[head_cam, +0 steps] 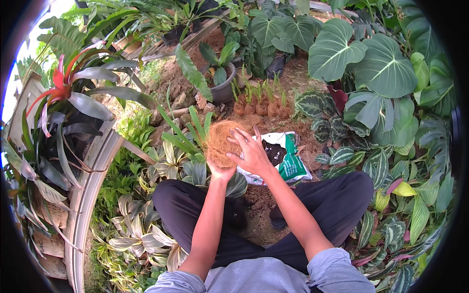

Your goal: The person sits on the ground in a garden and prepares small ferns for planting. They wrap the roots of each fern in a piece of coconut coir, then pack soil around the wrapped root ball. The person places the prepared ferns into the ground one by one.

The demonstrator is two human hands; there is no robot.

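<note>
A ball of brown coconut fibre (221,143) rests in my left hand (222,172), which cups it from below. Loose strands stick out all round it. My right hand (250,153) lies over the ball's right side with fingers spread, the fingertips at the fibre; whether they press on it is not clear. Long green strap leaves (187,141) fan out just left of the ball; their base is hidden behind it. Right of my hands lies a white and green plastic sack (290,157), torn open, with dark potting soil (274,153) showing inside.
Several small fibre balls with fern shoots (261,108) stand in a row beyond the sack. Behind them is a grey pot (224,85) with a leafy plant. Large-leaved plants (384,66) crowd the right; a red bromeliad (60,86) and a curved ledge (96,183) bound the left.
</note>
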